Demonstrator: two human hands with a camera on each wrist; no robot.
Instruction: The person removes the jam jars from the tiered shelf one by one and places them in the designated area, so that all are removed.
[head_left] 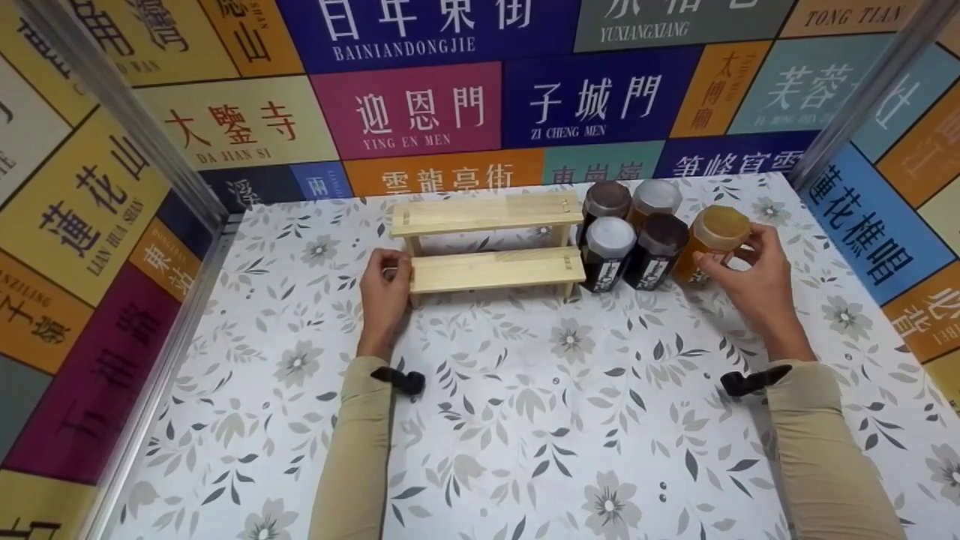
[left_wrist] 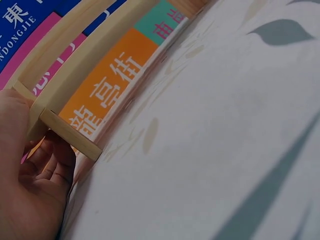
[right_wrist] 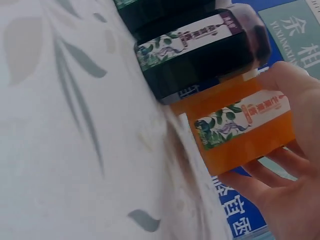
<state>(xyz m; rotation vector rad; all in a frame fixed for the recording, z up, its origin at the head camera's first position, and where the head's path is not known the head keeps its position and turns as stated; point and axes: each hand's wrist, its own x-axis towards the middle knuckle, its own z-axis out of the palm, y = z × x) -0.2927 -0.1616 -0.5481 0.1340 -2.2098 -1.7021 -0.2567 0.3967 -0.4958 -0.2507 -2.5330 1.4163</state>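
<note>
A two-step light-wood display rack (head_left: 495, 271) stands on the patterned cloth. At the left end of its lower step, my left hand (head_left: 386, 292) grips the wood; in the left wrist view the fingers (left_wrist: 62, 155) curl behind a leg of the rack. To the rack's right, my right hand (head_left: 761, 289) holds an amber jar (head_left: 712, 232) with a yellowish lid, thumb on the near side and fingers on the far side. The right wrist view shows this jar's leafy label (right_wrist: 235, 122). Just left of it is a dark jar (head_left: 656, 251) with a dark lid.
Beside the rack's right end stand a white-lidded dark jar (head_left: 607, 255), a brown-lidded jar (head_left: 606, 199) and a white-lidded amber jar (head_left: 656, 199), close together. Printed panels (head_left: 427, 105) wall the back and both sides. The floral cloth (head_left: 525, 420) covers the table.
</note>
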